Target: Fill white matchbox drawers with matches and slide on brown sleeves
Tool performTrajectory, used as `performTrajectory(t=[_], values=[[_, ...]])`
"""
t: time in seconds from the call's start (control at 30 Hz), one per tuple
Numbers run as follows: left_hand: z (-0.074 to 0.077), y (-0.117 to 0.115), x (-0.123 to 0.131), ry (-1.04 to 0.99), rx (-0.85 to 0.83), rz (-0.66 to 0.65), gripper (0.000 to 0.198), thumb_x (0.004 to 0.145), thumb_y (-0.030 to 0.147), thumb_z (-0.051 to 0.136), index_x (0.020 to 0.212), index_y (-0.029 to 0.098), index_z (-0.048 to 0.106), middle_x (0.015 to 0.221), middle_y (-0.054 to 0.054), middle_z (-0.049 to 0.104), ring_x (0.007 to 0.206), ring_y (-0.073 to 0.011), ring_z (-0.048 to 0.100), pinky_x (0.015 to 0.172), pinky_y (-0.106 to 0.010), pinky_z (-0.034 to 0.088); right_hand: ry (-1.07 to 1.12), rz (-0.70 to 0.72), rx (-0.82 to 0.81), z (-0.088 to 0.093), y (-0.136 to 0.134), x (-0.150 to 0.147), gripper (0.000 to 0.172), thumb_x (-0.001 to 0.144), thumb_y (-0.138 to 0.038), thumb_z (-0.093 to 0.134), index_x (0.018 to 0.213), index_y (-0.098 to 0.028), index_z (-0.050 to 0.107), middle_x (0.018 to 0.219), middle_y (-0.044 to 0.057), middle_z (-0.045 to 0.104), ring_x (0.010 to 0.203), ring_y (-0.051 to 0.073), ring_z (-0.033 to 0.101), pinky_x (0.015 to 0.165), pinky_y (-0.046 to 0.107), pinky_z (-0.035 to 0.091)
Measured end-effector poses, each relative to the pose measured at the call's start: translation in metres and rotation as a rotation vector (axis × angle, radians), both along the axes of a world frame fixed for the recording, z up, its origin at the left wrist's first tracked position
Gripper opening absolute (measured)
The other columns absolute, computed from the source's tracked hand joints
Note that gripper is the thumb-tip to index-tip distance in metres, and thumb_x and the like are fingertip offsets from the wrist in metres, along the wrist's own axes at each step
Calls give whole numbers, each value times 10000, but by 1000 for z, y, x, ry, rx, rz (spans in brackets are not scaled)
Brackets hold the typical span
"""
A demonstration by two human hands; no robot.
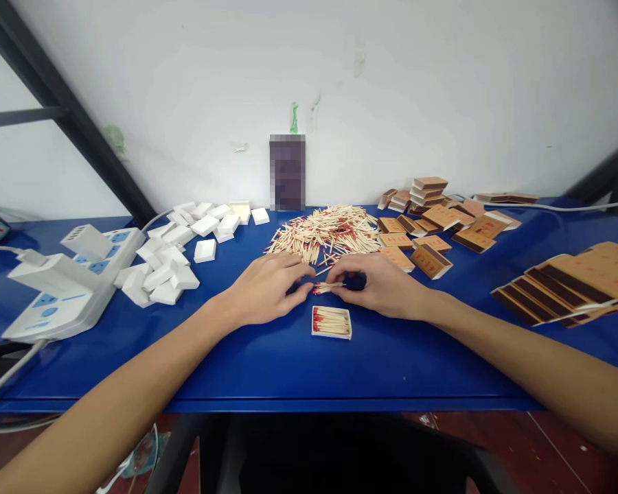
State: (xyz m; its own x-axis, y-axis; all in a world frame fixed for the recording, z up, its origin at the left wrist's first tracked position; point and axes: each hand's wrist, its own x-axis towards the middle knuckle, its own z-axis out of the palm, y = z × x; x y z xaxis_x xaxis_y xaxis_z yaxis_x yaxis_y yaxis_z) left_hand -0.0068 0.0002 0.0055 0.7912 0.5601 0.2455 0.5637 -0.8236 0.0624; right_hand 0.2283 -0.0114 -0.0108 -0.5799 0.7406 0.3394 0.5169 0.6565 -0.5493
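Observation:
My left hand [268, 288] and my right hand [378, 283] rest on the blue table [268, 363] with fingertips meeting on a small bundle of matches [328, 287], pinched between both hands. Just in front of them lies an open white matchbox tray [332, 322] part filled with red-tipped matches. Behind the hands spreads a loose pile of matches [327, 233].
Several empty white trays [178, 250] are heaped at the left, beside a white power strip [69, 281] with plugs and cables. Brown matchbox sleeves [432, 223] lie at the back right, and a row of flat sleeves [566, 285] at the far right. A dark box [287, 171] stands against the wall.

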Motion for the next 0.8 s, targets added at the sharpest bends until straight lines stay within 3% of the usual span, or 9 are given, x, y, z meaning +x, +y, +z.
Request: performTrajectory(t=[0.2,0.43,0.8], values=[[-2,2,4,25,-28,-25,367,1001,460,449,1088,206,698,962,-56,612,919,-207,577,815,-343,431,26,19,46,-4,0,-2,56,856,-213,618,858,-196,671,788,11,690,698,129,609,656,257,472],[-3,1,10,-20,-43,13,256,974,373,517,1008,196,698,970,-50,608,924,-205,561,826,-350,420,-65,68,150,-4,2,-1,119,907,-204,577,922,-198,694,882,45,723,816,169,642,778,320,486],[-6,-1,15,-38,-97,48,189,961,336,536,960,168,624,957,-46,615,916,-203,549,809,-337,422,8,102,228,-9,2,-3,133,873,-137,569,876,-184,693,813,37,699,727,142,617,693,274,484]])
